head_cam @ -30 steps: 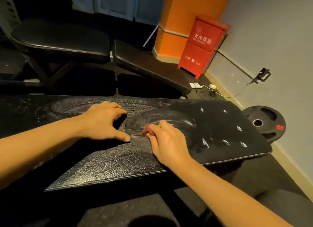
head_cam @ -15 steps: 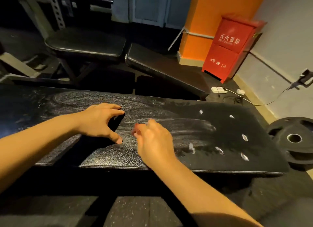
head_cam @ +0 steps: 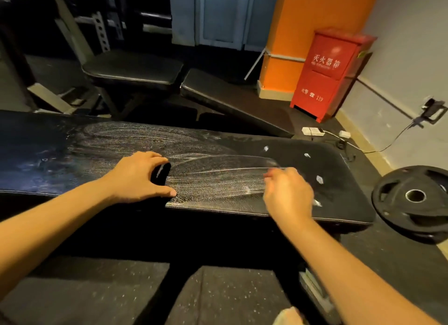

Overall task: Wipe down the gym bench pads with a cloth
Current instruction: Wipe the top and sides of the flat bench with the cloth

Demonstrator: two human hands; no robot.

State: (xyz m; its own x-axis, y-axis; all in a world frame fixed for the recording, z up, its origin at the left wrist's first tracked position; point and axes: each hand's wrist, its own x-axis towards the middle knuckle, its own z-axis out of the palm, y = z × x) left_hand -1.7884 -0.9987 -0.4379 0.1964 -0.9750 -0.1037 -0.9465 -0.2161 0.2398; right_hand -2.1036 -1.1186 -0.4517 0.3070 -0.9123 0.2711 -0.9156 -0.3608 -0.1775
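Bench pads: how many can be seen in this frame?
3: the long near pad across the foreground, streaked white; a flat pad behind it; a sloping pad right of that, toward the red cabinet. More may hide in the dark back-left.

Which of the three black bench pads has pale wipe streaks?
The long black pad nearest the camera, under the left hand and right hand; the square seat pad and sloping back pad behind show none.
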